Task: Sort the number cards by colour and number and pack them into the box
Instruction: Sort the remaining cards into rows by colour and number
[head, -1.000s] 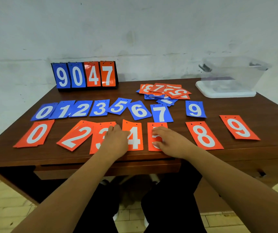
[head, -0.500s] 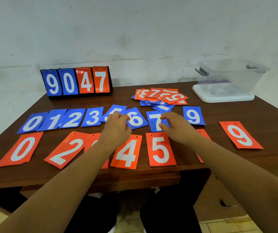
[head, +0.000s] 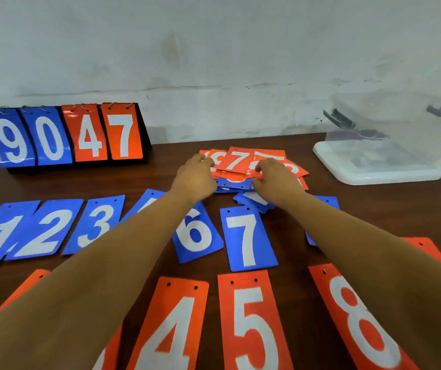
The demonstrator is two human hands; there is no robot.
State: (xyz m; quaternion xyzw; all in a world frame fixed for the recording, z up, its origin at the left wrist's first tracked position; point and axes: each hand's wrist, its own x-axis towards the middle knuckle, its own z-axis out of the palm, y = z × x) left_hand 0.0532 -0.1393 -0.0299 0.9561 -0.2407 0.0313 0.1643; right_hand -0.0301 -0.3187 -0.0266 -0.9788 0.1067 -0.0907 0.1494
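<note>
At the far middle of the table (head: 123, 180), beyond the laid-out rows: unsorted pile (head: 240, 166) of orange and blue number cards, heaped crosswise with no shared long axis, an orange 7 (head: 238, 160) uppermost and roughly upright. Flanked by both hands, left hand (head: 195, 178) at the pile's left edge, right hand (head: 276, 180) over its near right corner, neither clearly the nearer. Left fingers curled, back of the hand to the camera; cannot tell whether holding anything. Right fingers (head: 258, 169) bent down onto the heap, seemingly nipping the edge of an orange card. Well apart to the right: clear box (head: 400, 129), standing on a white lid (head: 374, 176). Nearer the body: blue row (head: 248, 236) and orange row (head: 251, 316), long axes running away from the viewer. Smeared by motion: fingertips of both hands. Covered by forearms: a blue card between the 3 and the 6, another blue one at the right, most orange cards at lower left. Cut off by the frame: the low numbers of both rows.
</note>
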